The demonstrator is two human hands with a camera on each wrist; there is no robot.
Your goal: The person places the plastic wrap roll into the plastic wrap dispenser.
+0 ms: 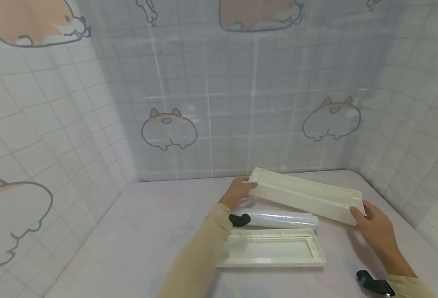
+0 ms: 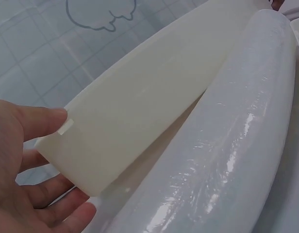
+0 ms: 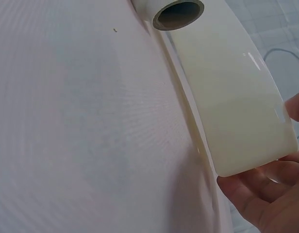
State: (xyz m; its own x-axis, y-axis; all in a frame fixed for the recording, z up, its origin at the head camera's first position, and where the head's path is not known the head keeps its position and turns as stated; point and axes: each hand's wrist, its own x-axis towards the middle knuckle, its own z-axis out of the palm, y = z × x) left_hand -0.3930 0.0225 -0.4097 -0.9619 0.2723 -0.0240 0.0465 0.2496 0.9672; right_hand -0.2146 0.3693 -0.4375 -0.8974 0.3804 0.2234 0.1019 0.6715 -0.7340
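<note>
A long cream plastic box (image 1: 301, 194), open at the top, is held at both ends above the far part of the table. My left hand (image 1: 238, 191) grips its left end, thumb on the near wall and fingers around the end, as the left wrist view also shows. At the other end my right hand (image 1: 376, 225) holds the corner, thumb on the wall and fingers under it. The box tilts, its right end nearer to me. Just in front lies a roll of clear plastic film (image 1: 282, 218); its hollow cardboard core (image 3: 179, 15) shows in the right wrist view.
A shallow cream lid (image 1: 271, 247) of matching plastic lies in front of the film roll, inner side up, partly hidden by my left sleeve. Patterned cloth walls (image 1: 226, 103) enclose the pale table (image 1: 148, 231) at the back and both sides.
</note>
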